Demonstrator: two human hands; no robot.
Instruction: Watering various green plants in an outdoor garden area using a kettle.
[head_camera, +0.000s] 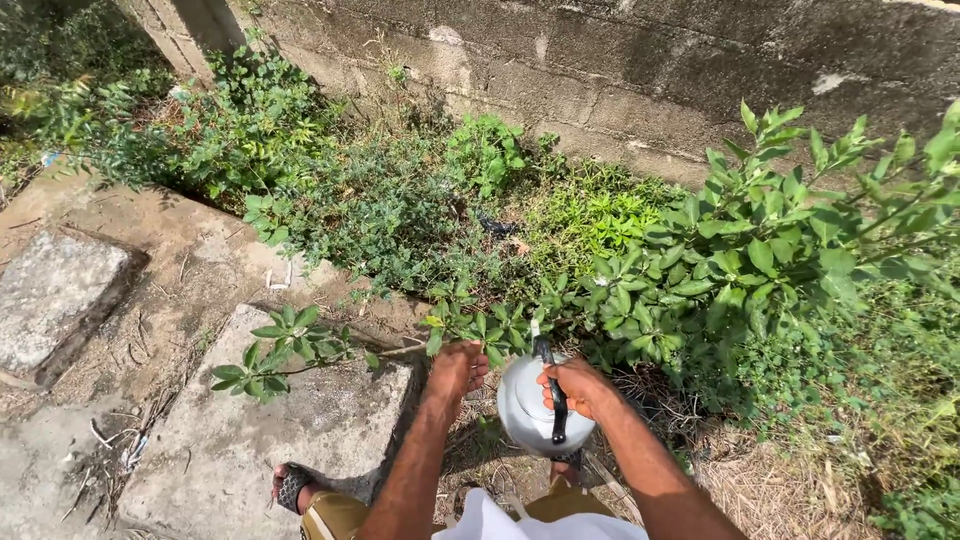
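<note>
My left hand grips a thin leafy branch that stretches out to the left over a concrete slab. My right hand is closed around the black handle of a cutting tool, its narrow blade pointing up toward the branch near the left hand. A round white-grey container shows right behind the tool, low between my arms. The branch comes off a green bush on the right.
A weathered concrete block wall runs along the top. Weeds and low plants fill the strip below it. A second flat slab lies at the left. My sandalled foot rests on the near slab; dry grass is at lower right.
</note>
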